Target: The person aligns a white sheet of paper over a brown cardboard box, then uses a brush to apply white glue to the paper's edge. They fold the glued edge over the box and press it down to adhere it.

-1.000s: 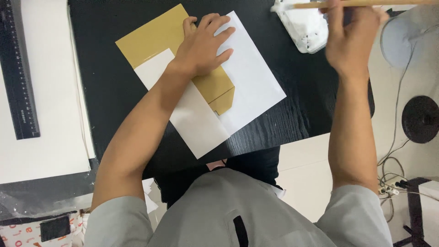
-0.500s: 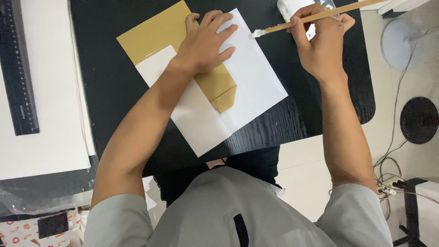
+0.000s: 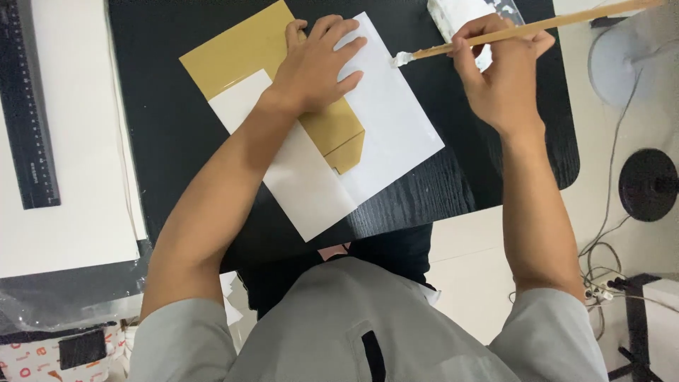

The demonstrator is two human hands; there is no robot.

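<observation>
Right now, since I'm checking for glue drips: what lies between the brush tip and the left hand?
In the head view, only bare white paper lies between the brush tip and the left hand; no drips show there.

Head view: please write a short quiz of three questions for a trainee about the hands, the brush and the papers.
1. True or false: the left hand lies flat on the tan folded paper.
2. Which hand holds the wooden brush? A) left B) right C) both
3. What colour is the brush tip, and over which thing is it?

Key:
1. True.
2. B, the right hand.
3. White; it is over the edge of the white sheet on the black table.
</observation>
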